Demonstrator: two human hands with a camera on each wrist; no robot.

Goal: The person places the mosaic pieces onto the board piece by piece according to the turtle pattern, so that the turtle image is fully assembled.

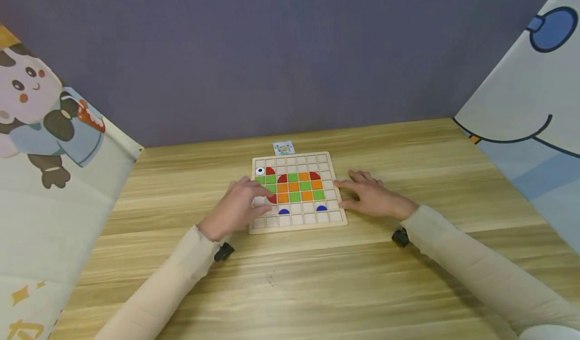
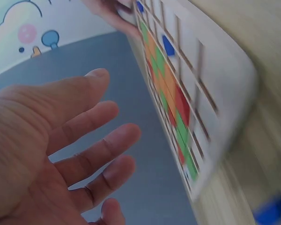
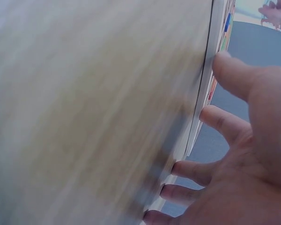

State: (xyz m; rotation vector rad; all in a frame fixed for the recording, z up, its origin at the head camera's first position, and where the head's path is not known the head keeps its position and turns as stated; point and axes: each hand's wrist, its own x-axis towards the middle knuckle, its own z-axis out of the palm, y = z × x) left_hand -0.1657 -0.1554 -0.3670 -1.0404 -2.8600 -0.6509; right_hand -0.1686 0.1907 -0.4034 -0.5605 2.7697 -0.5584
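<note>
A wooden grid board [image 1: 336, 218] lies on the table, holding green, orange and red pieces, a white eye piece [image 1: 260, 171] and two blue half-round pieces [image 1: 321, 208]. Above the board's left part hovers my left hand [image 1: 235, 206], its fingers spread and loosely bent with nothing between them; it hides some of the left cells. My right hand [image 1: 373, 196] is at the board's right edge, where the thumb and index finger touch the rim and the other fingertips rest on the table. In the left wrist view, a blurred blue piece [image 2: 270, 210] lies off the board.
Just behind the board is a small picture card [image 1: 283, 148]. The wooden table [image 1: 308, 284] extends to a dark grey panel [image 1: 281, 58] at the back. Cartoon-printed panels stand at the left [image 1: 54, 128] and right [image 1: 512, 93].
</note>
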